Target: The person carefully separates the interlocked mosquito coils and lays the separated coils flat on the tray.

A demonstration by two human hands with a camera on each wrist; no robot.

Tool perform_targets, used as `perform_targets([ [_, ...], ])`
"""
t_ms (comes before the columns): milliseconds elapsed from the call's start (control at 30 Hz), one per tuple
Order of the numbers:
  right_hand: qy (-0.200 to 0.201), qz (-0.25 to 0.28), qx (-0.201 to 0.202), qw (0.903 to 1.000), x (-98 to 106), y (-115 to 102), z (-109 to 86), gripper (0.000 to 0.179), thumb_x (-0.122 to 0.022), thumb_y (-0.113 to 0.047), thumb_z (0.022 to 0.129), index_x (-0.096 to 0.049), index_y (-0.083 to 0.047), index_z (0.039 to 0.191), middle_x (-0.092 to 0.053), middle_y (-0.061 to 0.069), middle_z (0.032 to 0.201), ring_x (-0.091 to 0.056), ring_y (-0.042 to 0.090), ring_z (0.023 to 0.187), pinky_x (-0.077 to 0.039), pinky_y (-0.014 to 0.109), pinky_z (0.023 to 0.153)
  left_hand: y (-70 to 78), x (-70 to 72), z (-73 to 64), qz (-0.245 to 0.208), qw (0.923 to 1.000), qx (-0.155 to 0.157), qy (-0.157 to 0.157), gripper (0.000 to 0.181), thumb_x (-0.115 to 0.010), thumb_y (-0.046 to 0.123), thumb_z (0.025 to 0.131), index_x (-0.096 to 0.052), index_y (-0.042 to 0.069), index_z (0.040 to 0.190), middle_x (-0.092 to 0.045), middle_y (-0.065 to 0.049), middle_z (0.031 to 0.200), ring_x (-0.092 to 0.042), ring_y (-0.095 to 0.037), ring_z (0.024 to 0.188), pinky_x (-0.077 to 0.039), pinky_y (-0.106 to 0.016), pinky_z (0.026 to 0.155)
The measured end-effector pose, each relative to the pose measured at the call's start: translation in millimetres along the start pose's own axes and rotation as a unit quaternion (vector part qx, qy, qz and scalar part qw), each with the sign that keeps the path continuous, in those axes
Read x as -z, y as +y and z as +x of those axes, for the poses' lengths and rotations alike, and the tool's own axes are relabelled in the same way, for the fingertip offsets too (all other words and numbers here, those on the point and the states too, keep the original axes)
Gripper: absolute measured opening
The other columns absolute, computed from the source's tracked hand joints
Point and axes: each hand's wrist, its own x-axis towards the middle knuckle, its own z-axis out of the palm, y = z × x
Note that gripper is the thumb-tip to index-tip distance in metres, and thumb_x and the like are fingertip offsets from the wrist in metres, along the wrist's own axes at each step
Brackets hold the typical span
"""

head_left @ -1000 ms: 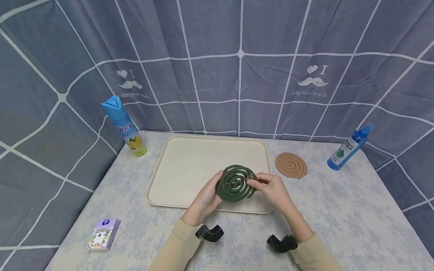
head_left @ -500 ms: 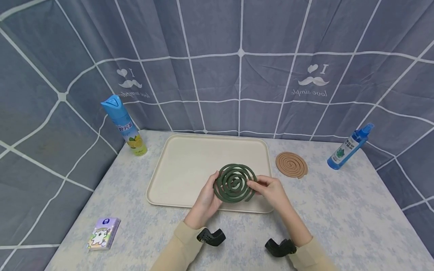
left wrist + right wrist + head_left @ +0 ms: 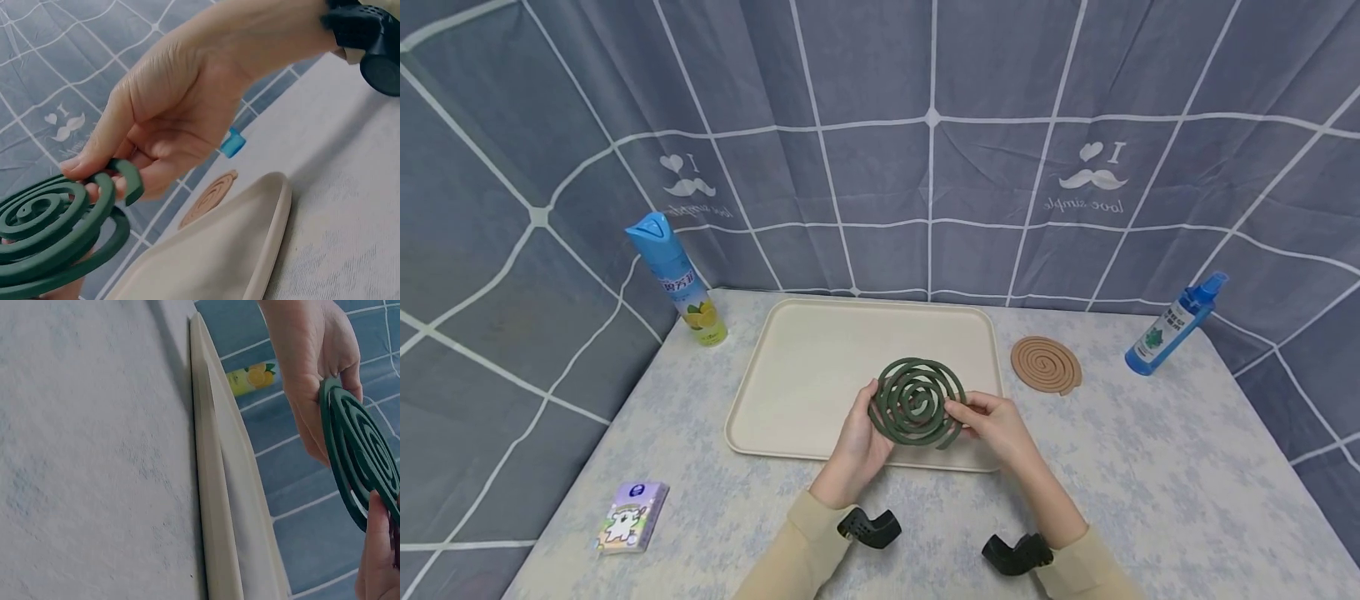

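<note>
A green mosquito coil [image 3: 892,414] is held tilted above the front part of a cream tray [image 3: 820,358]. My left hand [image 3: 859,442] grips its left edge, thumb at the rim and the other fingers behind it. My right hand [image 3: 1000,425] pinches the right side between thumb and fingers. In the left wrist view the right thumb [image 3: 84,164] lies on the outer turns of the coil [image 3: 56,265], where the turns stand apart at different heights. The right wrist view has the coil [image 3: 350,450] nearly edge-on, showing two layers, with the left hand [image 3: 309,369] at its upper end.
A brown mosquito coil [image 3: 1045,365] lies flat right of the tray. A blue spray bottle [image 3: 1172,327] stands at the back right, a blue and yellow spray can [image 3: 679,283] at the back left. A purple tissue pack [image 3: 631,518] lies front left. A grey checked curtain [image 3: 880,183] hangs behind.
The green coil has shifted slightly left and away from me, and its turns look more spread. The left hand moved a little left with it; the right hand kept its pinch.
</note>
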Motion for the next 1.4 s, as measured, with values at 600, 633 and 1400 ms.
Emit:
perform_targets([
  [600,-0.041,0.219,-0.054,0.9734,1.1,10.1,10.0,0.016,-0.057,-0.013,0.1,-0.056,0.0,0.11,-0.068,-0.002,0.091,-0.068,0.008,0.084,-0.059,0.022,0.082,1.9,2.8,6.7,-0.036,0.9875,-0.065,0.139,0.043,-0.018,0.03,0.11,-0.042,0.002,0.132,-0.058,0.002,0.113,-0.063,-0.002,0.099,-0.051,-0.021,0.097],
  [633,-0.043,0.229,-0.054,0.9708,2.4,10.4,10.6,0.015,-0.057,-0.013,0.1,-0.056,-0.001,0.109,-0.067,-0.002,0.092,-0.068,0.007,0.084,-0.058,0.022,0.083,2.5,4.7,6.5,-0.031,0.9869,-0.067,0.144,0.043,-0.018,0.029,0.11,-0.04,0.0,0.134,-0.057,0.001,0.115,-0.063,-0.002,0.1,-0.051,-0.021,0.099],
  [1400,-0.074,0.144,-0.062,0.9849,30.7,22.9,20.5,0.042,-0.056,-0.009,0.1,-0.044,0.013,0.133,-0.073,-0.001,0.097,-0.071,0.006,0.085,-0.058,0.02,0.08,31.9,63.6,10.6,0.394,0.8878,-0.067,0.228,0.037,-0.045,0.021,0.106,-0.06,-0.007,0.125,-0.067,-0.023,0.113,-0.064,-0.012,0.091,-0.053,-0.016,0.069],
])
